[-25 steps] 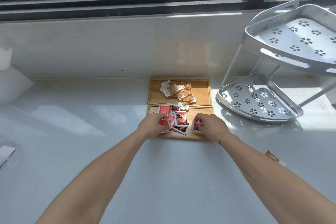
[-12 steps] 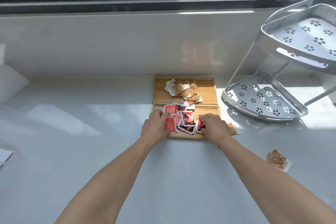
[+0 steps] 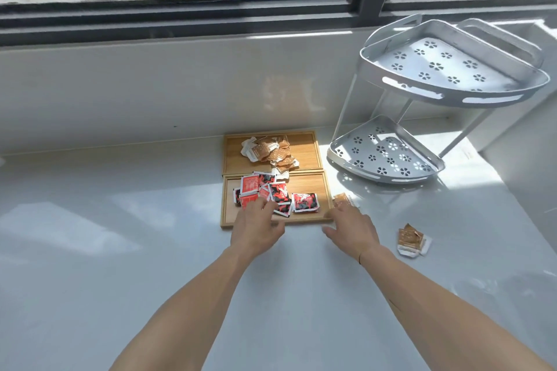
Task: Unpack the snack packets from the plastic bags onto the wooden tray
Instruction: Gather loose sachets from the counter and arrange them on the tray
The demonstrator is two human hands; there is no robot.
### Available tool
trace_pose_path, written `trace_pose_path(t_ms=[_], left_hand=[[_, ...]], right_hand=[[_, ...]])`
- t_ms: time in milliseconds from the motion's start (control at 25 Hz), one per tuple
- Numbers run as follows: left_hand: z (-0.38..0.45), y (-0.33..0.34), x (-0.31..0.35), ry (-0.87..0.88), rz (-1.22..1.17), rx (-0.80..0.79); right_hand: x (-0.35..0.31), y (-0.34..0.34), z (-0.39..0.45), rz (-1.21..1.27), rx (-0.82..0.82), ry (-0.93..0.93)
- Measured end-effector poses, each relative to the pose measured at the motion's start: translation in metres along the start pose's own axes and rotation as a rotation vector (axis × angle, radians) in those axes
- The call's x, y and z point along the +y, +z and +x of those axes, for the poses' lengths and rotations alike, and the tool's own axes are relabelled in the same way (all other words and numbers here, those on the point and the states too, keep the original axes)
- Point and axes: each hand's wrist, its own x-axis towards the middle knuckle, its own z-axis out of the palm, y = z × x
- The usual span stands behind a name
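Note:
Two wooden trays lie end to end on the white counter. The far tray (image 3: 307,147) holds a heap of brown snack packets (image 3: 269,150). The near tray (image 3: 316,184) holds several red and black packets (image 3: 278,193). My left hand (image 3: 256,227) rests flat over the near tray's front edge, fingertips on the red packets. My right hand (image 3: 351,227) hovers open just right of that tray, its fingers reaching a brown packet (image 3: 343,199) on the counter beside the tray's corner. Another brown packet (image 3: 410,239) lies further right. No plastic bag is in view.
A white two-tier corner rack (image 3: 391,156) stands to the right of the trays, against the wall. A low white wall under a dark window frame runs behind the counter. The counter (image 3: 120,250) stretches left and toward me.
My right hand has let go of a red packet, now lying on the near tray's right side, and moved right off the tray toward the brown packet. The left hand slid slightly back.

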Motion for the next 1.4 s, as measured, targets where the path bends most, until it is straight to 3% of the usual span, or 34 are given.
trace_pose_path(t_ms=[240,440,760,1040,1240,1400], left_hand=[[0.010,0.029,0.065,0.101,0.012,-0.176],[0.043,0.038,0.114,0.130,0.066,-0.147],[0.094,0.058,0.148,0.017,0.292,-0.119],[0.102,0.080,0.165,-0.051,0.367,-0.156],[0.103,0.079,0.169,-0.061,0.344,-0.145],[0.093,0.078,0.175,0.006,0.234,-0.244]], right_hand=[[0.080,-0.009,-0.026,-0.009,-0.065,0.097],[0.142,-0.027,-0.033,-0.021,-0.032,0.178],[0.172,-0.026,-0.024,-0.212,-0.109,-0.067],[0.178,-0.012,-0.012,-0.193,-0.083,-0.097],[0.184,-0.012,-0.012,-0.032,-0.086,-0.065],[0.203,-0.026,-0.015,0.239,-0.163,0.081]])
